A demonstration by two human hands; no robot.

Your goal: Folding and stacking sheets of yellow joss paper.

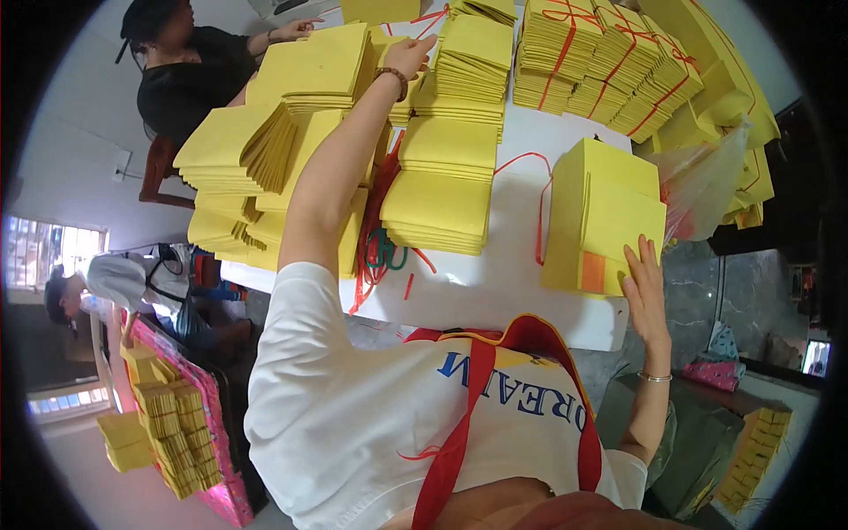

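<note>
My left arm stretches far across the table, and my left hand (pixel 409 58) is over the yellow paper stacks at the back. Its fingers are curled together; whatever they may hold is too small to make out. A red strip (pixel 431 19) lies just beyond those fingertips. At the table's right front, my right hand (pixel 645 283) rests with fingers stretched along the side of a yellow paper stack (pixel 623 203), which has an orange patch near its lower end. Between my arms stand folded yellow paper stacks (pixel 437 208). Green-handled scissors (pixel 384 252) lie beside them on red ribbon (pixel 371 278).
Bundles tied with red ribbon (pixel 561 49) fill the back right, near a clear plastic bag (pixel 707 181). More paper piles (pixel 234 150) stand left of my arm. One person (pixel 199 75) sits at the far left; another (pixel 132 278) works by a pink-edged table (pixel 208 424).
</note>
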